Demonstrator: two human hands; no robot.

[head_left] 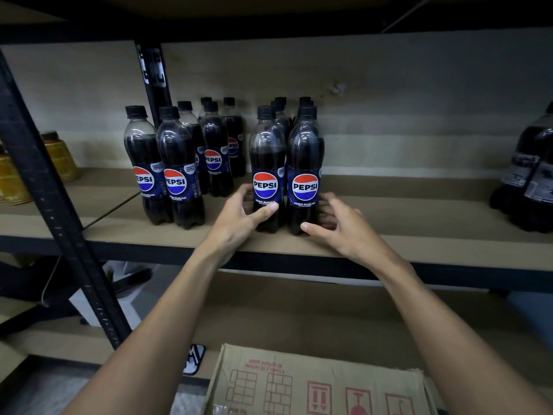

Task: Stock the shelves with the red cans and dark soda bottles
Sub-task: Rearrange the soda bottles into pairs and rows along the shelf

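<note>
At the far left, ribbed amber glass jars [13, 178] stand on a neighbouring shelf behind a slanted black perforated steel post [51, 202]. Next comes a cluster of dark plastic soda bottles [176, 175] with black caps and blue Pepsi labels, standing upright in rows near the left end of the brown fibreboard shelf [419, 226]. Just to its right, apart from it, a second cluster of the same bottles stands upright in two files, one behind another. The left hand [239, 223] grips the left front bottle [267, 157] of this second cluster low down, its thumb pressed across the front under the label and its fingers wrapped round the left side. Touching that one, the right front bottle [305, 157] is held near its base by the right hand [344, 229], thumb tip against the lower front and fingers curled round the right side and back. Both bottles rest on the board close to its front edge. At the far right end of the shelf stand larger dark plastic bottles [532, 181] with dark labels, well apart from the hands. Below the arms, in front of the lower shelf, lies a brown cardboard box [314, 381] printed with red handling symbols
</note>
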